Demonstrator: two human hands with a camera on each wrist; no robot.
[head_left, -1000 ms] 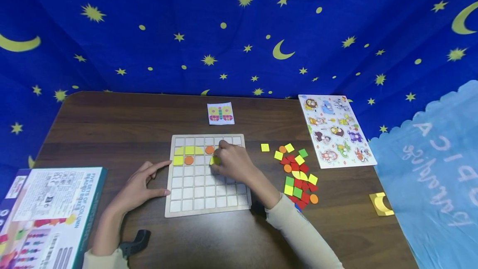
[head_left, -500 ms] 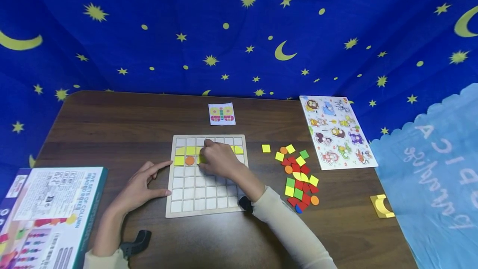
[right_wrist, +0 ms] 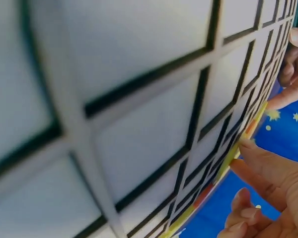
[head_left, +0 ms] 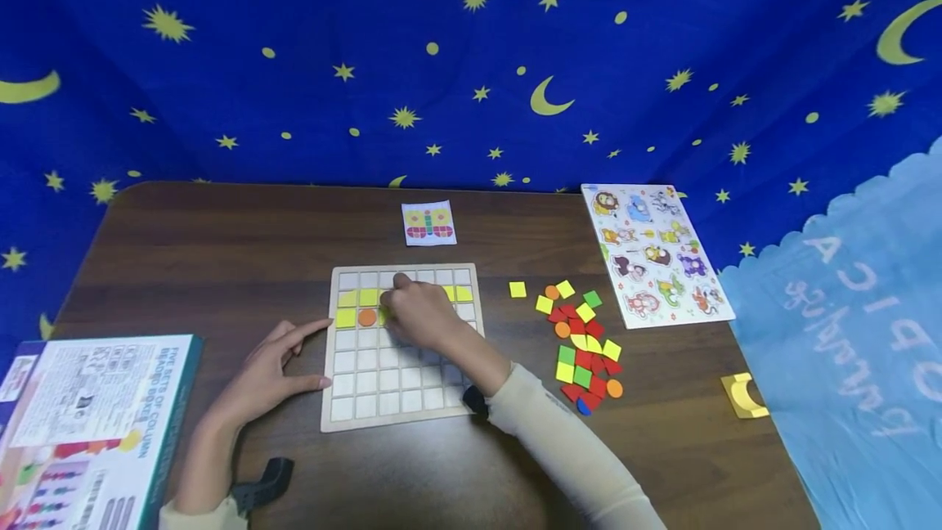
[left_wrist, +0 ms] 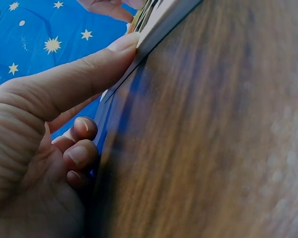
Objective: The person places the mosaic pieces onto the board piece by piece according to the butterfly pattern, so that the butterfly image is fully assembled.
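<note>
A wooden grid board (head_left: 365,383) with white cells lies on the table. My left hand (head_left: 261,370) is at its left edge, index finger and thumb extended to the rim; in the left wrist view the other fingers are curled in. Over the board's upper middle, my right hand (head_left: 423,313) pinches a yellow tile (head_left: 382,316) at a second-row cell, mostly hidden by the fingers. An orange round tile (head_left: 366,317) and a yellow square tile (head_left: 345,318) sit to its left. More yellow tiles (head_left: 369,297) line the row above, partly covered by the hand.
Loose red, green, yellow and orange tiles (head_left: 581,358) are scattered right of the board. A butterfly pattern card (head_left: 429,223) lies behind it. An animal puzzle board (head_left: 655,256) stands back right, a yellow cut-out piece (head_left: 746,396) at far right, and a printed box (head_left: 96,424) at left.
My right hand has moved left across the board with the yellow tile, uncovering yellow tiles at the right of the upper row. My left hand stays at the board's edge.
</note>
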